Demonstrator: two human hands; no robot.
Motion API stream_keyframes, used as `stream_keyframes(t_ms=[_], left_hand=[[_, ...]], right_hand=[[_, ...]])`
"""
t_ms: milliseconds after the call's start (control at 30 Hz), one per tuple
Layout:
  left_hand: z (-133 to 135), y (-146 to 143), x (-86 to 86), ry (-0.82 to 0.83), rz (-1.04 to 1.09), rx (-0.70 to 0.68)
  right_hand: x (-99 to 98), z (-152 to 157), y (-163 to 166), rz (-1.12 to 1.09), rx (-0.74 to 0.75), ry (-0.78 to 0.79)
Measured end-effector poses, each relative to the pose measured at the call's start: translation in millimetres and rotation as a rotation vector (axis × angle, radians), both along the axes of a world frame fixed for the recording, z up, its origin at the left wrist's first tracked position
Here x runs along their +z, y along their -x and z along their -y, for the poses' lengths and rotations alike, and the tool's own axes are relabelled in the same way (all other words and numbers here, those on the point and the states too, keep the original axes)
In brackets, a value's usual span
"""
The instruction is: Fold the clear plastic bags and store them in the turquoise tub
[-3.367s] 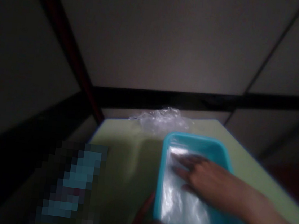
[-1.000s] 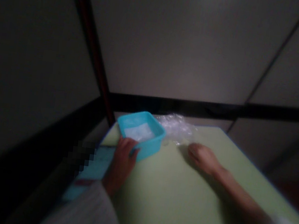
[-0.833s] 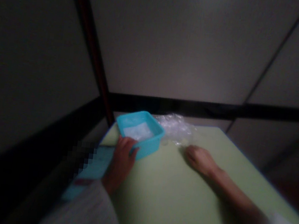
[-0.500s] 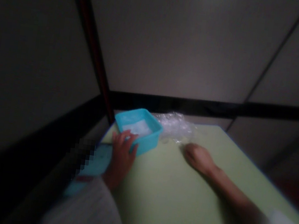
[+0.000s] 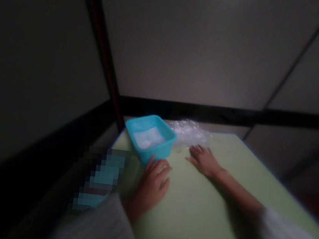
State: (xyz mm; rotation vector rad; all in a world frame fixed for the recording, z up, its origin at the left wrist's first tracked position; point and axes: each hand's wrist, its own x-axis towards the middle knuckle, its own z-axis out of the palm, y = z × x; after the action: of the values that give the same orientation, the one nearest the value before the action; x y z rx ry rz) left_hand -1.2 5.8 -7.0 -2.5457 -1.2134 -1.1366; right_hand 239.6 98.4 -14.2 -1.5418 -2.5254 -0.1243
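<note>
A turquoise plastic basket [image 5: 158, 150] stands at the far left of the table, with flat white pieces [image 5: 149, 137] lying inside it. Just in front of the basket is my left hand [image 5: 154, 183], its fingers apart and slightly curled, holding nothing. Whether its fingertips touch the basket I cannot tell. My right hand [image 5: 205, 161] rests over the tabletop with fingers spread, also holding nothing. Beyond it, right beside the basket, lies a crumpled heap of clear plastic [image 5: 188, 132]. The picture is dim and blurred.
The yellow-green table [image 5: 195, 209] has a blue edge. A blurred-out teal object [image 5: 104, 180] is at its left side. Grey wall panels [image 5: 199, 54] with a dark horizontal band [image 5: 206, 113] rise behind, and a dark red post [image 5: 104, 50] stands left.
My left hand has moved off the basket's near rim, toward me and to the right. My right hand has opened from a closed shape, its fingers spreading out.
</note>
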Motion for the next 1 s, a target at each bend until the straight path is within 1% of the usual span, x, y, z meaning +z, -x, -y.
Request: stream_keyframes(t_ms=[67, 133, 267, 433, 567, 700, 833, 1000], left_hand=[[-8.1, 3.2, -3.7, 0.03, 0.027, 0.077], [-14.5, 6.1, -6.9, 0.035, 0.043, 0.114], [-22.4, 12.6, -10.1, 0.036, 0.057, 0.149], [-30.0, 21.7, -11.9, 0.038, 0.066, 0.178], [-30.5, 21.8, -14.8, 0.054, 0.066, 0.159], [-27.0, 18.5, -15.8, 0.082, 0.056, 0.11], [-25.1, 16.5, -15.0, 0.108, 0.046, 0.084], [-23.7, 13.7, -14.5, 0.133, 0.05, 0.078]], right_hand=[[3.7, 0.3, -2.1, -0.01, -0.007, -0.022], [8.8, 1.0, -5.0, -0.026, -0.019, -0.052], [20.0, 7.2, -11.6, -0.063, -0.031, -0.118], [27.9, 26.4, -19.1, -0.071, 0.032, -0.144], [25.2, 37.6, -19.5, -0.042, 0.081, -0.109], [17.8, 37.2, -16.5, -0.035, 0.074, -0.072], [8.3, 28.9, -21.0, -0.061, 0.051, -0.055], [2.5, 5.1, -39.3, -0.146, -0.064, -0.084]])
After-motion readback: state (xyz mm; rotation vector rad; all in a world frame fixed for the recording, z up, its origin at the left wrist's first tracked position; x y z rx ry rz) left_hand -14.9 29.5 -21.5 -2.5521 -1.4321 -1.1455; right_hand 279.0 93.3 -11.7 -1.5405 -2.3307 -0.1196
